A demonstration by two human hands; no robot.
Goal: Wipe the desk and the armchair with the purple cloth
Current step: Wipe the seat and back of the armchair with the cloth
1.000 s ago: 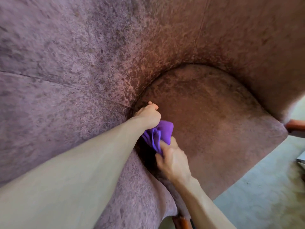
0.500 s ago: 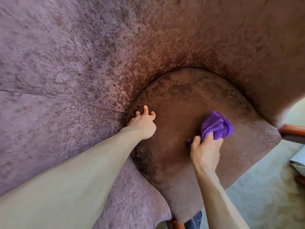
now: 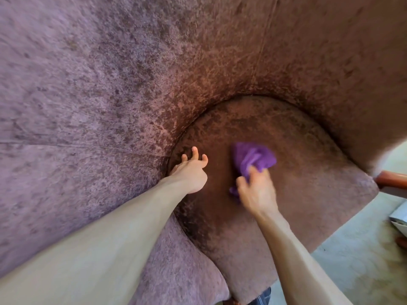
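Observation:
A mauve velvet armchair (image 3: 110,95) fills most of the view, its curved back wrapping round the brownish seat cushion (image 3: 308,172). My right hand (image 3: 256,192) grips the bunched purple cloth (image 3: 253,158) and presses it on the middle of the seat; hand and cloth are blurred. My left hand (image 3: 190,170) rests on the seat's left edge beside the crease with the back, fingers spread and holding nothing. The desk is out of view.
A wooden chair arm or leg (image 3: 391,180) sticks out at the right edge. Pale carpet (image 3: 352,260) lies below the seat at lower right, with a white object (image 3: 399,219) on it near the frame edge.
My right hand took the cloth from beside my left hand out to the seat's right, then swept it back left to the middle. My left hand let go and spread on the seat.

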